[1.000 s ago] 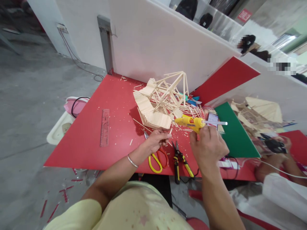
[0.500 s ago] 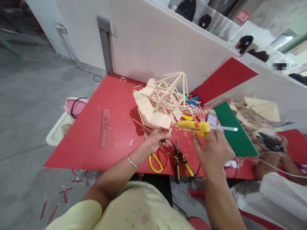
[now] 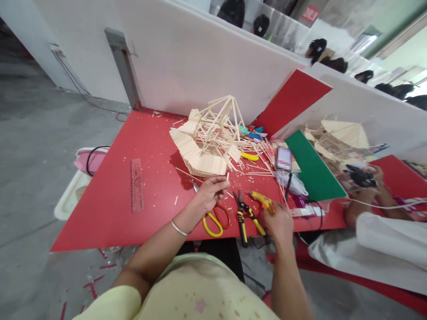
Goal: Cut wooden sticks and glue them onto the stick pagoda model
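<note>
My left hand (image 3: 212, 192) pinches a short wooden stick (image 3: 227, 176) upright between thumb and fingers, just in front of the stick model (image 3: 207, 163). That model has a stepped ring of pale sticks and an open peaked frame. My right hand (image 3: 279, 222) is closed round a yellow glue gun (image 3: 262, 200), held low over the table with its nozzle to the left. Between my hands lie black and yellow pliers (image 3: 246, 215), jaws apart. Scissors (image 3: 213, 224) with yellow and red handles lie partly under my left hand.
On the red table (image 3: 110, 200) are a clear ruler (image 3: 136, 186), a yellow-handled tool (image 3: 249, 156), loose sticks (image 3: 262, 151) and a plastic bag (image 3: 292, 183). A green board (image 3: 316, 166) leans at right, beside a co-worker's arm (image 3: 358, 202). A white partition (image 3: 200, 62) stands behind.
My right hand has lowered the glue gun from beside the model toward the table near the pliers. My left hand still holds the stick. The camera view has shifted to the right.
</note>
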A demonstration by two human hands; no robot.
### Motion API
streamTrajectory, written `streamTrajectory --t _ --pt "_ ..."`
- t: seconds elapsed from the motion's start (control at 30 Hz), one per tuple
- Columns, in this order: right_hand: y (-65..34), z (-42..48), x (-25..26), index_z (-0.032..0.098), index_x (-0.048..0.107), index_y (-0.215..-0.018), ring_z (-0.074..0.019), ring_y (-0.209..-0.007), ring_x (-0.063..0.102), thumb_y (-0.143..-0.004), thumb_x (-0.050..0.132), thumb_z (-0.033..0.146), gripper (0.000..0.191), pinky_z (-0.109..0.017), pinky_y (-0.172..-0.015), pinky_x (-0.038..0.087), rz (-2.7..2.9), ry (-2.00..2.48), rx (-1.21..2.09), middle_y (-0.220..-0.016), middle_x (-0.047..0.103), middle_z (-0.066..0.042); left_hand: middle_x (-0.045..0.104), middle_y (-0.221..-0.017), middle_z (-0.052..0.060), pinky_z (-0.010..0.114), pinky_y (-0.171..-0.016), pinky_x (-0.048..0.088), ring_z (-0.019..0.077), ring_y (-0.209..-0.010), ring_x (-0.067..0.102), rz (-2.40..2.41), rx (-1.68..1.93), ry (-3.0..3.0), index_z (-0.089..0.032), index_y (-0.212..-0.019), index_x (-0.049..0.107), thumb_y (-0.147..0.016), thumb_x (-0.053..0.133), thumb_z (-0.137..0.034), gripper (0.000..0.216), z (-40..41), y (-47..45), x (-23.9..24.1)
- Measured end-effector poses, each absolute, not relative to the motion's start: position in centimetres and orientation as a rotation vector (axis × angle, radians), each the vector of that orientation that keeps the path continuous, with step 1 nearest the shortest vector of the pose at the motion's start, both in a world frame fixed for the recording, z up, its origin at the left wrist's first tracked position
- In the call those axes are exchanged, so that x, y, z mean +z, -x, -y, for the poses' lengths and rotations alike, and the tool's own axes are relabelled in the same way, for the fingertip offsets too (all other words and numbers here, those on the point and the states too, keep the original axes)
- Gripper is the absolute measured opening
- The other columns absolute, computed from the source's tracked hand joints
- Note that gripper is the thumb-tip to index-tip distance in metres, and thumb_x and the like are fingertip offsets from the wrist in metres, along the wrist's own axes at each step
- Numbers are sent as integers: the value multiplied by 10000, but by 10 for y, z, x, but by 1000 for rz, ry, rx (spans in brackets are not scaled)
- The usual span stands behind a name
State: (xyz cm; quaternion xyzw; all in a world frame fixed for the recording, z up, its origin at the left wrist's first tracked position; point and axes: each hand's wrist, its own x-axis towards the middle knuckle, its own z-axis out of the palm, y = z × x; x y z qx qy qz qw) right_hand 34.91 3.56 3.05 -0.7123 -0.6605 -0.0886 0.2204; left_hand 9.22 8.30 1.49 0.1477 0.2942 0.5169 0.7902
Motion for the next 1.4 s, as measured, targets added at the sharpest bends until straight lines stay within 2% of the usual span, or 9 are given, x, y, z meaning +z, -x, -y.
streamTrajectory --t 0.17,0.3,0.5,0.77,0.93,1.03,1.17,1.27,1.4 --pt "-273 -34 66 232 748 -1014 -188 -816 645 -935 518 332 262 -326 -775 509 1900 1506 -72 -915 723 -71 583 -670 -35 148 -471 380 48 -546 548 -614 1051 -267 -150 -873 638 -580 910 -231 407 -77 -91 21" --pt "-238 -40 63 232 744 -1057 -181 -856 627 -889 646 261 197 -321 -809 519 2012 1253 -154 -916 711 -64 591 -701 -28 161 -495 388 53 -562 546 -554 1006 -237 -161 -881 638 -631 878 -212 351 -72 -91 22" --pt "-237 -48 47 239 739 -1056 -164 -837 614 -874 671 199 198 -307 -804 515 1983 1208 -267 -906 712 -49 575 -669 -25 133 -440 289 26 -532 486 -476 936 -135 -133 -806 628 -652 861 -186 284 -69 -89 32" --pt "-240 -49 46 222 736 -1017 -158 -823 611 -833 717 151 198 -280 -780 511 2038 1135 -532 -884 721 -48 561 -638 -21 135 -419 283 33 -513 477 -432 873 -66 -123 -754 608 -642 834 -134 253 -74 -92 37" --pt "-234 -55 44 201 720 -1032 -162 -828 627 -827 716 153 210 -295 -794 514 1953 1124 -528 -887 708 -63 552 -597 -35 143 -425 306 30 -477 460 -457 906 -66 -128 -737 620 -627 845 -144 251 -76 -92 38" --pt "-226 -64 46 206 718 -1038 -166 -813 630 -840 700 164 204 -302 -773 511 1852 1150 -530 -859 698 -59 641 -686 -5 168 -483 390 64 -553 562 -459 989 -63 -143 -826 674 -658 829 -169 230 -83 -91 35" --pt "-217 -75 44 212 722 -1025 -170 -798 631 -854 691 192 175 -321 -771 507 1813 1183 -538 -869 707 -59 717 -781 33 235 -665 509 121 -668 652 -469 1142 -32 -161 -857 701 -725 782 -256 181 -98 -93 28" --pt "-213 -81 41 211 724 -1039 -177 -820 628 -867 678 211 177 -337 -793 501 1811 1230 -534 -886 708 -65 735 -807 32 263 -756 518 136 -693 657 -455 1208 -55 -168 -860 706 -727 774 -280 187 -106 -96 27" --pt "-212 -83 39 206 733 -1032 -178 -829 617 -873 664 213 174 -332 -795 494 1827 1260 -547 -886 705 -67 729 -781 13 262 -767 502 127 -668 631 -471 1233 -79 -164 -847 713 -704 785 -271 193 -109 -100 30"
